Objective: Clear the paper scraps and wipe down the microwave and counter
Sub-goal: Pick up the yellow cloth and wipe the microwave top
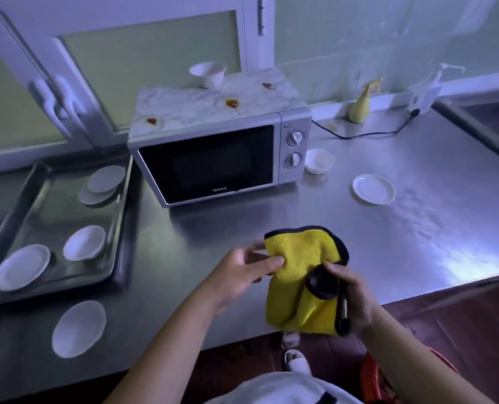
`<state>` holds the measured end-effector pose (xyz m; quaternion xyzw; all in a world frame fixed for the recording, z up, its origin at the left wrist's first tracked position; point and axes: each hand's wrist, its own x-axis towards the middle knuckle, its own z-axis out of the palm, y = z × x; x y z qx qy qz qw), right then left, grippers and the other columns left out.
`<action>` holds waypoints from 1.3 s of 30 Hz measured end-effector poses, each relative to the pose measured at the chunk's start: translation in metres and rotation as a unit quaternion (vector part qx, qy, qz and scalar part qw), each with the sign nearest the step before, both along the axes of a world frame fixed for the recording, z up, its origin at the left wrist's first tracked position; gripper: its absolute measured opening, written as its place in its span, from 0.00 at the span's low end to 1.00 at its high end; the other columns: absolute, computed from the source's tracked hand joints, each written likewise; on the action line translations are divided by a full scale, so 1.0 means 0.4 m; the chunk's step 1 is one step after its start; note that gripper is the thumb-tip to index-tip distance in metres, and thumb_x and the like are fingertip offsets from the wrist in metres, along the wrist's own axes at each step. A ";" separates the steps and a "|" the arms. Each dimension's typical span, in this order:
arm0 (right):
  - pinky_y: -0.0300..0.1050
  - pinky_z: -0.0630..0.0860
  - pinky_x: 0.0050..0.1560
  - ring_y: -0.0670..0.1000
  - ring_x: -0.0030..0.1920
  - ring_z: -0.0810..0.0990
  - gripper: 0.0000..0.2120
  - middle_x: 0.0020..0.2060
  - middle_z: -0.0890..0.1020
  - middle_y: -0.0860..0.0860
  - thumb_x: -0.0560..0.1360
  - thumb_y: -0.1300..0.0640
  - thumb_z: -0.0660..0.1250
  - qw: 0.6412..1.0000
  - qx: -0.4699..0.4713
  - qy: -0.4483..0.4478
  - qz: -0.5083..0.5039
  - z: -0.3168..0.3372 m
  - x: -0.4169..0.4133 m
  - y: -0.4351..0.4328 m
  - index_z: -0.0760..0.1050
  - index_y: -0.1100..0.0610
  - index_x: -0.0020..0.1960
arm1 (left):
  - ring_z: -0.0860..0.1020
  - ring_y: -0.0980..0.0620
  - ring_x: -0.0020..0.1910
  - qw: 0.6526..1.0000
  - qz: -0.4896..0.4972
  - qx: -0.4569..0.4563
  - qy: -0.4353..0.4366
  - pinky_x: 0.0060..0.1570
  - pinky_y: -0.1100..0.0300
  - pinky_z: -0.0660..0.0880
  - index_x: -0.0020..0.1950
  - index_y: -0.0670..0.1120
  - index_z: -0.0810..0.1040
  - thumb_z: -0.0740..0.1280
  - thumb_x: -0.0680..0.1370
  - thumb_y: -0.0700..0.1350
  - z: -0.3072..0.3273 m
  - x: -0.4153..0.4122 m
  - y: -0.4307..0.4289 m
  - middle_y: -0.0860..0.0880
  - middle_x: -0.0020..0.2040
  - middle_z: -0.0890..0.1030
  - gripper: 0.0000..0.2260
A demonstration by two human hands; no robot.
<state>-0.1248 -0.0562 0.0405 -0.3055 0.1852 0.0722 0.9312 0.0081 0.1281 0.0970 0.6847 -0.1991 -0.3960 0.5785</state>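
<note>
Just past my white top (283,386), my right hand (356,298) is curled tight round the bunched, dark-trimmed edge of the yellow cloth (297,275). My left hand (242,272) pinches the opposite edge, thumb on top. The cloth hangs lengthwise toward me, in front of the microwave (213,158), over the counter (417,243). The brown stains (231,103) on the microwave's top lie ahead and left, nearer my left hand.
</note>
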 end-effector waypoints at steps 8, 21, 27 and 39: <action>0.51 0.78 0.58 0.60 0.59 0.81 0.21 0.59 0.82 0.61 0.68 0.64 0.67 0.975 -0.093 -0.163 0.121 0.000 0.097 -0.203 0.79 0.66 0.62 | 0.81 0.54 0.53 0.989 0.031 -0.070 -0.128 0.53 0.61 0.77 0.58 0.45 0.83 0.66 0.79 0.38 0.043 0.022 -0.062 0.44 0.53 0.85 0.11; 0.53 0.78 0.59 0.58 0.56 0.83 0.24 0.56 0.84 0.57 0.67 0.57 0.80 0.964 -0.129 -0.177 0.148 0.046 0.305 -0.177 0.81 0.60 0.61 | 0.82 0.54 0.55 0.952 0.274 -0.113 -0.070 0.52 0.65 0.76 0.54 0.53 0.85 0.67 0.73 0.37 0.057 0.135 -0.045 0.48 0.54 0.85 0.15; 0.53 0.81 0.54 0.60 0.59 0.83 0.25 0.60 0.83 0.60 0.69 0.62 0.73 0.957 -0.175 -0.048 0.225 -0.020 0.335 -0.102 0.76 0.62 0.66 | 0.81 0.44 0.59 0.932 0.308 -0.169 0.087 0.51 0.56 0.80 0.63 0.43 0.79 0.71 0.74 0.40 -0.013 0.194 -0.025 0.39 0.60 0.82 0.18; 0.49 0.83 0.47 0.60 0.56 0.84 0.17 0.56 0.85 0.59 0.73 0.66 0.69 0.973 -0.200 0.091 0.063 -0.033 0.311 0.034 0.80 0.61 0.61 | 0.80 0.46 0.56 0.959 0.108 -0.091 0.246 0.48 0.54 0.78 0.73 0.53 0.70 0.72 0.68 0.35 -0.243 0.274 0.140 0.46 0.63 0.81 0.35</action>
